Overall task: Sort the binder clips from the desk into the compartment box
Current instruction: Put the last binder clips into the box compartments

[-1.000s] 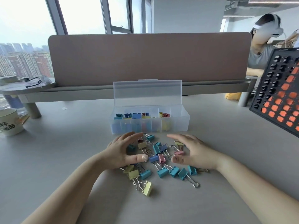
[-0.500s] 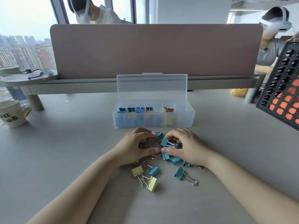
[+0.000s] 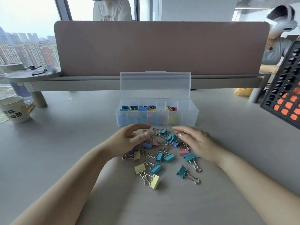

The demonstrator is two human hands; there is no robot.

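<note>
Head view: a loose pile of small teal, blue, pink and yellow metal binder clips (image 3: 162, 154) lies on the pale grey desk (image 3: 65, 151), just in front of the clear frosted plastic compartment box (image 3: 189, 119). The box's hinged lid (image 3: 155, 86) stands upright. The left hand (image 3: 128, 142) and right hand (image 3: 196, 143) flank the pile, fingers loosely spread and gripping nothing that shows.

The left hand is smeared by motion and covers several clips on its side. The right palm hides part of a teal clip, so contact there cannot be judged. Sorted clips show over the box's dividers, but the frosted front wall blurs them into patches of colour. A white paper cup (image 3: 15, 109) is cut by the left edge. A black perforated board with orange pegs (image 3: 285, 98) is cut by the right edge. A brown desk partition (image 3: 160, 47) hides most of the two people behind it.

Half a second ago both hands were cupped together over the clips; now they have drawn apart, and the pile lies wider between them.
</note>
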